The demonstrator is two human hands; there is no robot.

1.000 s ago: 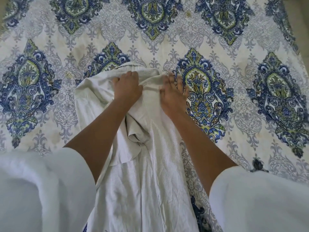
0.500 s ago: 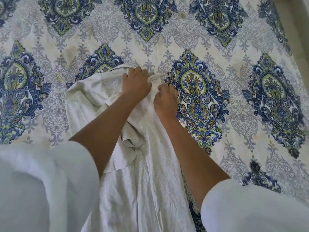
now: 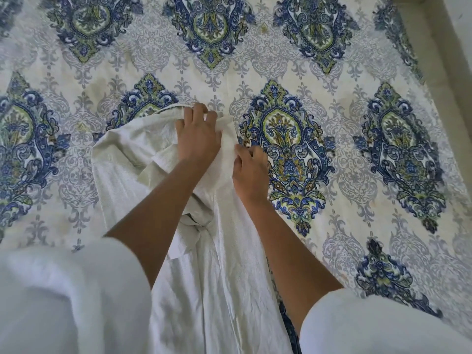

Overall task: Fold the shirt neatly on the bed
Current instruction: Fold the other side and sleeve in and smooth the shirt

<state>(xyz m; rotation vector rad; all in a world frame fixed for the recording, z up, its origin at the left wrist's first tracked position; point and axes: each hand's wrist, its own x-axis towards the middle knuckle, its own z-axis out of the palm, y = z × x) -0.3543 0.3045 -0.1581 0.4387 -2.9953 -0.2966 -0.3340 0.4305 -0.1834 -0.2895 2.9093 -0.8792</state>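
Surface: the bed (image 3: 84,80) fills nearly your whole view, under a printed cover (image 3: 353,175) with a white ground, grey damask scrollwork and rows of blue-and-green medallions. Faint yellowish marks show on the cover at the upper left. Room: only a plain pale strip (image 3: 434,37) shows at the upper right, past the bed's edge; you cannot tell whether it is floor or wall.

Shirt (image 3: 217,290): off-white, textured weave, lying on the cover in the lower middle of the view. Its long axis runs from you straight away up the bed, the far end leaning slightly to your left. The near end runs out of view between your arms. The far end is rumpled, with loose folds bunched under your left forearm.

Hands: your left hand (image 3: 198,139) rests on the far end, fingers bent down over the fabric's far edge and gripping it. Your right hand (image 3: 251,172) sits at the shirt's right edge, just beside the left, fingers curled, pinching the cloth there. White sleeves (image 3: 63,290) cover both upper arms.
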